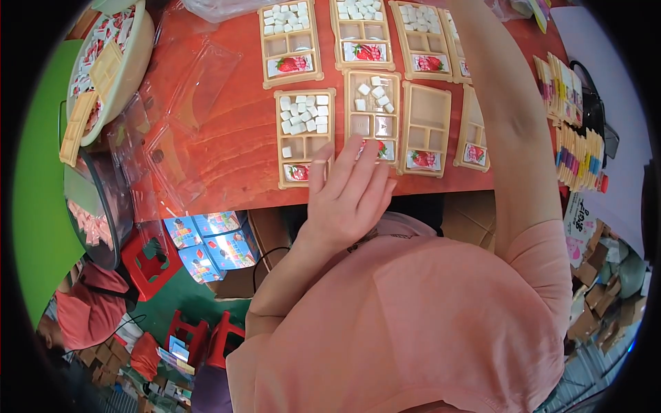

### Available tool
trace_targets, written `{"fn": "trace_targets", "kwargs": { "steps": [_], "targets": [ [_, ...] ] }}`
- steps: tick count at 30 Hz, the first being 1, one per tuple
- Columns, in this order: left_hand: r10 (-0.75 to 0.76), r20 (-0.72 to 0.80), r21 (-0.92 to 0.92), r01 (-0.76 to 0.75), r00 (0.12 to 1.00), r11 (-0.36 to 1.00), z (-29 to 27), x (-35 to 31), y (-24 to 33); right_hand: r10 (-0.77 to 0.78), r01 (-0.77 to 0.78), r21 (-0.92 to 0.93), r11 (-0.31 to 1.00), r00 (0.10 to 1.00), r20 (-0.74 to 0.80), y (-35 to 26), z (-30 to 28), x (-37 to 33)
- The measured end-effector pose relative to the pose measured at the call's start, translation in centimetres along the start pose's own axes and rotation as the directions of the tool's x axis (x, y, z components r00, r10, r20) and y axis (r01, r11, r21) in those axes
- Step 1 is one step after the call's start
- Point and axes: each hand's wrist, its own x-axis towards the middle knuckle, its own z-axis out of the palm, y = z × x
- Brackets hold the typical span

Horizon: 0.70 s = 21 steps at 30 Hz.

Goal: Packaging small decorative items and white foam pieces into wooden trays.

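1. Four cream trays line the near edge of the red surface (220, 172). The leftmost near tray (301, 146) has white cubes (303, 113) filling its large compartment, one cube in a small compartment and a strawberry-printed sachet (297, 172) in the end one.
2. The second near tray (383, 126) carries a loose handful of cubes in its large compartment and a sachet at its near end, partly behind fingers.
3. The third near tray (428, 110) holds only a sachet; the fourth near tray (474, 113), partly behind the right arm (518, 131), also shows a sachet.
4. Behind stands a far row of trays (350, 32), their large compartments full of cubes, with sachets at their near ends.
5. At the surface's far left corner, a cream basin (131, 76) is heaped with red-and-white sachets; two spare trays (78, 128) lean on its rim.
6. Clear plastic shells (186, 165) lie along the left edge; a bare red stretch separates them from the trays. Bundles of slim coloured sticks (580, 158) line the right edge.
7. The left hand (351, 193) reaches over the near edge, palm down, above the second tray's near end. Its grip is apart, fingers spread; contact cannot be told.
8. The right arm stretches toward the far edge; the right hand is out of view, so its grip cannot be told.
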Motion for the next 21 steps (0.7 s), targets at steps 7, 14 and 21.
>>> {"fn": "trace_targets", "kwargs": {
  "steps": [7,14,21],
  "targets": [
    [-0.071,0.076,-0.046,0.075,0.995,0.996,2.3,1.1,0.4,-0.249,0.249,0.004,0.969,0.968,0.017,-5.5,-1.7,-15.3],
    [-0.088,0.076,0.018,0.087,0.993,0.996,2.5,1.6,-0.5,-0.144,0.133,0.064,0.989,0.966,0.216,-9.0,2.4,-25.1],
    [-0.095,0.104,0.048,0.09,0.99,0.995,1.8,1.7,-1.1,-0.184,0.175,0.12,0.977,0.98,0.071,-8.8,2.0,-25.9]
  ]
}}
